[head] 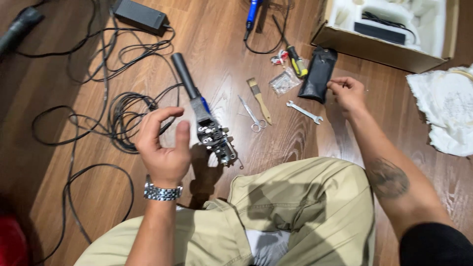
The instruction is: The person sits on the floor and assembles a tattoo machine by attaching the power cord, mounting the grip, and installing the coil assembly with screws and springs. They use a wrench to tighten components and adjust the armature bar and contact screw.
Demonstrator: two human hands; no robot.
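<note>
My left hand [163, 148] is raised over the wooden floor with its fingers curled and spread, and nothing is in it. A steel watch is on that wrist. Just right of its thumb is a tool with a long black handle and a metal mechanism at its end [209, 129]; hand and tool look apart. My right hand [348, 91] reaches forward, its fingertips pinched together at the right edge of a black pouch [318, 74]. My knees in tan trousers fill the bottom of the view.
Between the hands lie scissors [253, 118], a small brush [260, 99], a wrench [305, 112], a yellow-and-black screwdriver [296, 61] and a clear plastic bag [283, 82]. Black cables [123, 116] coil at left. A cardboard box [379, 49] and a white cloth [443, 111] sit at right.
</note>
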